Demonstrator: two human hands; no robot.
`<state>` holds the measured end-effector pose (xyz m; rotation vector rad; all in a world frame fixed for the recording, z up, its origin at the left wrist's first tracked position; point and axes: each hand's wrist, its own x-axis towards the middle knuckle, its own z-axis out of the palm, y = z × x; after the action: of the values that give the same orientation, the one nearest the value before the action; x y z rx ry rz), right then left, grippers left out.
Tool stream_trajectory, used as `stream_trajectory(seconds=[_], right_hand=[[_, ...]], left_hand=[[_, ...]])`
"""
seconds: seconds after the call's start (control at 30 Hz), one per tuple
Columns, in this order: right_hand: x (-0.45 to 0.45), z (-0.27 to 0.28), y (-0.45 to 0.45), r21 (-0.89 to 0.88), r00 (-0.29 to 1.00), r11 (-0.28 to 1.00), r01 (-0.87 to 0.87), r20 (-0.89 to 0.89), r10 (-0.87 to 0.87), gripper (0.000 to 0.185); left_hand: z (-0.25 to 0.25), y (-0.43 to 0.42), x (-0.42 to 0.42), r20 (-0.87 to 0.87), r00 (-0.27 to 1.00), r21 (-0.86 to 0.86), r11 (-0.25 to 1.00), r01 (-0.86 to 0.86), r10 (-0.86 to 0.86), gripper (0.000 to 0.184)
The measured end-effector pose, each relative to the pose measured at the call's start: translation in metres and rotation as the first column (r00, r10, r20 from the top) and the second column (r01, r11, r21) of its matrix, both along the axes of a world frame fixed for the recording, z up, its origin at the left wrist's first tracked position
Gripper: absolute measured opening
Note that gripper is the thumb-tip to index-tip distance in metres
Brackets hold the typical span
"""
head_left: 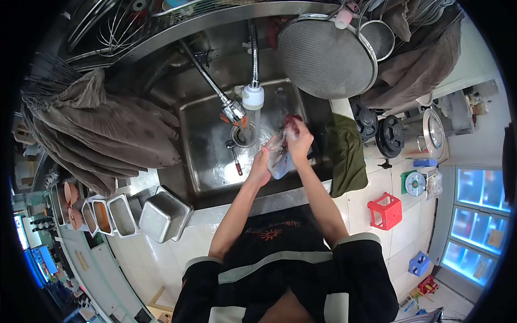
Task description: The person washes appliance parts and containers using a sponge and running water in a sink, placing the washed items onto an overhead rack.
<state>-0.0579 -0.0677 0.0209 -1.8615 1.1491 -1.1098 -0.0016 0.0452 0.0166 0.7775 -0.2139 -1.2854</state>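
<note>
Both hands are over the right part of a steel sink (210, 161). My left hand (260, 166) is wrapped round the left side of a clear, wet container (280, 163) with a bluish end. My right hand (299, 141) is closed on a dark red scrubbing pad or cloth (292, 123), at the container's upper right; its exact kind is unclear. Left of my hands, water runs from a white-headed tap (252, 98). A chrome spray tap (233, 111) hangs beside it over the drain (245, 135). A red-handled utensil (237, 161) lies on the sink floor.
Grey cloths (102, 129) hang on the left. Steel pans (161, 215) stand at the lower left. A large round sieve (328, 56) is at the upper right, above a green cloth (346, 153) over the sink's right edge. A red stool (385, 211) stands on the floor.
</note>
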Motion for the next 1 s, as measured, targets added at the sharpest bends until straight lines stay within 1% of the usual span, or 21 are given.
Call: stream_trajectory(seconds=[0.03, 0.07, 0.13, 0.17, 0.23, 0.27, 0.3, 0.33, 0.4, 0.43, 0.5, 0.53, 0.6, 0.63, 0.67, 0.73, 0.77, 0.8, 0.87, 0.9, 1.0], right_hand=[[0.003, 0.017, 0.014, 0.049, 0.997, 0.996, -0.080, 0.006, 0.080, 0.020], [0.001, -0.001, 0.029, -0.087, 0.991, 0.987, -0.137, -0.020, 0.136, 0.023], [0.001, -0.011, 0.054, -0.260, 0.957, 0.923, -0.285, -0.018, 0.291, 0.027], [-0.006, -0.017, 0.061, -0.220, 0.929, 0.904, -0.367, -0.032, 0.369, 0.028], [-0.020, -0.027, 0.068, -0.145, 0.854, 0.842, -0.519, -0.047, 0.518, 0.031], [-0.029, -0.031, 0.069, -0.083, 0.833, 0.829, -0.553, -0.049, 0.551, 0.030], [-0.038, -0.033, 0.068, -0.023, 0.810, 0.810, -0.586, -0.051, 0.584, 0.029], [-0.046, -0.035, 0.064, 0.038, 0.785, 0.787, -0.616, -0.052, 0.617, 0.028], [-0.061, -0.042, 0.054, 0.167, 0.908, 0.895, -0.414, 0.005, 0.419, 0.024], [-0.067, -0.050, 0.047, 0.108, 0.962, 0.956, -0.272, 0.040, 0.270, 0.021], [-0.081, -0.055, 0.034, 0.287, 0.987, 0.949, -0.134, 0.125, 0.102, 0.020], [-0.083, -0.050, 0.032, 0.393, 0.986, 0.915, -0.090, 0.167, 0.025, 0.020], [-0.085, -0.032, 0.030, 0.320, 0.994, 0.947, -0.036, 0.113, 0.000, 0.020], [-0.086, -0.027, 0.029, 0.281, 0.996, 0.960, -0.008, 0.087, -0.017, 0.019], [-0.089, -0.028, 0.028, 0.302, 0.989, 0.953, 0.005, 0.140, -0.049, 0.020], [-0.093, -0.033, 0.027, 0.349, 0.962, 0.937, 0.024, 0.247, -0.117, 0.020], [-0.098, -0.035, 0.027, 0.387, 0.963, 0.921, 0.045, 0.228, -0.144, 0.020], [-0.103, -0.039, 0.027, 0.471, 0.950, 0.882, 0.014, 0.268, -0.158, 0.019], [-0.111, -0.054, 0.025, 0.416, 0.948, 0.908, 0.054, 0.263, -0.177, 0.018], [-0.115, -0.060, 0.025, 0.433, 0.938, 0.899, 0.064, 0.282, -0.203, 0.020], [-0.122, -0.066, 0.023, 0.535, 0.904, 0.845, 0.030, 0.347, -0.251, 0.020]], left_hand=[[-0.008, 0.000, 0.005, -0.068, 0.998, -0.025, 1.000, 0.010, -0.012, 0.061], [-0.016, -0.001, 0.009, -0.046, 0.999, -0.044, 0.999, 0.005, -0.008, 0.061], [-0.019, -0.006, 0.018, -0.006, 1.000, -0.073, 0.997, -0.009, 0.009, 0.060], [-0.017, -0.004, 0.025, -0.003, 1.000, -0.069, 0.997, 0.026, -0.026, 0.059], [-0.023, -0.007, 0.035, -0.010, 1.000, 0.075, 0.997, 0.029, -0.028, 0.060], [-0.027, -0.011, 0.039, -0.014, 0.999, 0.147, 0.989, 0.031, -0.030, 0.061], [-0.034, -0.020, 0.044, 0.145, 0.989, 0.186, 0.983, -0.011, -0.016, 0.059], [-0.042, -0.031, 0.051, 0.152, 0.988, 0.289, 0.957, -0.019, -0.026, 0.056], [-0.058, -0.051, 0.066, 0.157, 0.987, 0.488, 0.872, -0.040, -0.043, 0.051], [-0.070, -0.060, 0.072, 0.220, 0.975, 0.535, 0.841, -0.082, -0.044, 0.040], [-0.097, -0.079, 0.084, 0.341, 0.938, 0.619, 0.765, -0.177, -0.058, 0.019], [-0.131, -0.089, 0.094, 0.398, 0.909, 0.633, 0.754, -0.174, -0.124, 0.019], [-0.218, -0.105, 0.122, 0.499, 0.827, 0.661, 0.731, -0.171, -0.258, 0.021], [-0.189, -0.101, 0.123, 0.479, 0.827, 0.689, 0.710, -0.146, -0.295, 0.021], [-0.135, -0.091, 0.122, 0.432, 0.845, 0.713, 0.693, -0.106, -0.315, 0.023], [-0.063, -0.071, 0.123, 0.364, 0.877, 0.700, 0.713, -0.036, -0.313, 0.026], [-0.082, -0.064, 0.135, 0.290, 0.907, 0.682, 0.730, 0.028, -0.306, 0.023], [-0.068, -0.053, 0.141, 0.284, 0.923, 0.630, 0.776, 0.026, -0.262, 0.023], [-0.021, -0.022, 0.141, 0.262, 0.950, 0.515, 0.857, 0.011, -0.171, 0.022], [-0.017, -0.008, 0.143, 0.234, 0.966, 0.439, 0.898, 0.000, -0.115, 0.023], [0.017, 0.027, 0.148, 0.213, 0.977, 0.493, 0.866, -0.086, -0.025, 0.023]])
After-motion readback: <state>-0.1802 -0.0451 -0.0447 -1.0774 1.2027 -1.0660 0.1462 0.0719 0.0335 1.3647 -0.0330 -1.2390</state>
